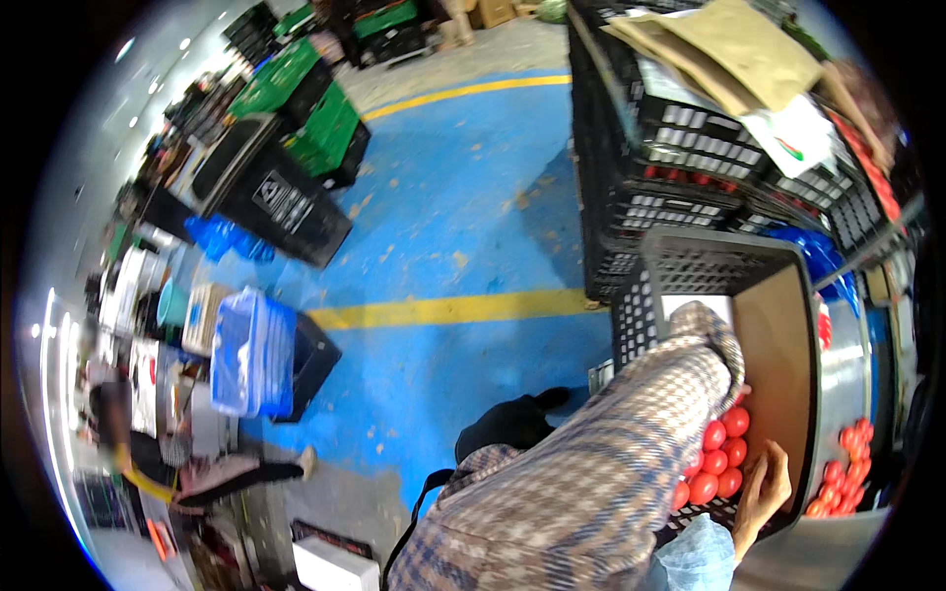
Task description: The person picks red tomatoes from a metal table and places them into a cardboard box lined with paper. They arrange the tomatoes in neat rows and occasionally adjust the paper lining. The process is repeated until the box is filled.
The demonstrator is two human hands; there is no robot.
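Note:
A dark plastic crate (813, 332) with perforated walls and a cardboard lining stands before me on the right. Rows of red tomatoes (714, 462) lie in its near part. My left arm, in a plaid sleeve, reaches into the crate. The cuff hides most of my left hand (742, 393); only a bit of its fingers shows beside the tomatoes, so its hold cannot be seen. Just right of the tomatoes is my right hand (765, 484), inside the crate by its wall, with bent fingers. A light blue cuff is at its wrist. Whether it holds anything is unclear.
More tomatoes (842, 473) lie on a metal surface (846, 384) at right. Stacked black crates (613, 185) stand beyond, with brown paper (728, 52) on top. A wheeled bin (273, 192) and blue tubs (255, 354) stand left. Another person (222, 480) is at lower left.

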